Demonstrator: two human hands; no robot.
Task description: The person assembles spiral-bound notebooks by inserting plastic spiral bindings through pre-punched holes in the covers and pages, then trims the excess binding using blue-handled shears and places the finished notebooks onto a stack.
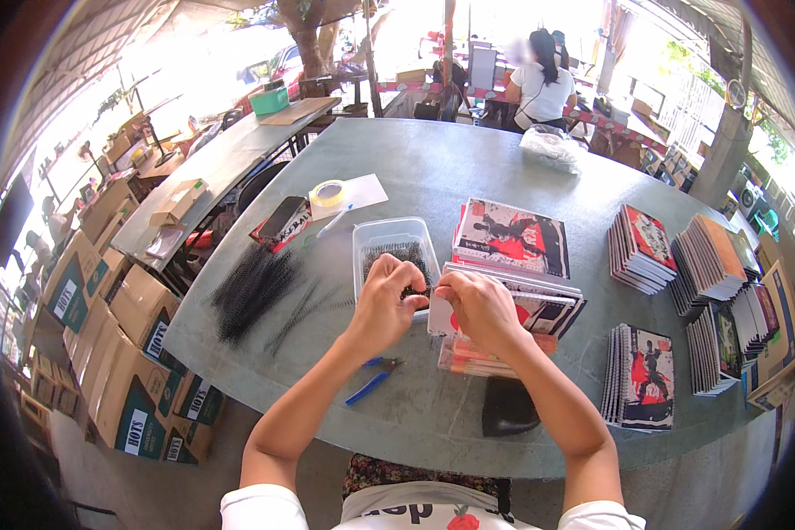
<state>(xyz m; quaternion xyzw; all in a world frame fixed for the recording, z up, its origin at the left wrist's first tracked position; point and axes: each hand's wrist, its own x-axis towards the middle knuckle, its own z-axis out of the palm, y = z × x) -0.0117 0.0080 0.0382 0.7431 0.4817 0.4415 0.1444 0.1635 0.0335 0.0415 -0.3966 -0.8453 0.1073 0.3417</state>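
Note:
My left hand [387,296] is closed in a pinch over the front of a clear plastic tub [359,238] that holds small black wire pieces. Whatever its fingertips grip is too small to make out. Beside it, my right hand [479,309] is also pinched, its fingertips at the left end of a standing row of notebooks [556,309] with red, black and white covers. A gap separates the two hands. Behind the row lies a stack of similar notebooks [517,238]. Just in front of the row are orange-and-clear pieces [481,355], partly hidden by my right forearm.
Black wire spirals [252,287] lie left of the tub, near a phone [284,217], tape roll [329,193] and pen [334,221]. Blue-handled cutters [368,387] and a black object [509,408] sit near the front edge. Several notebook stacks [640,375] stand at right; a person [543,84] is beyond.

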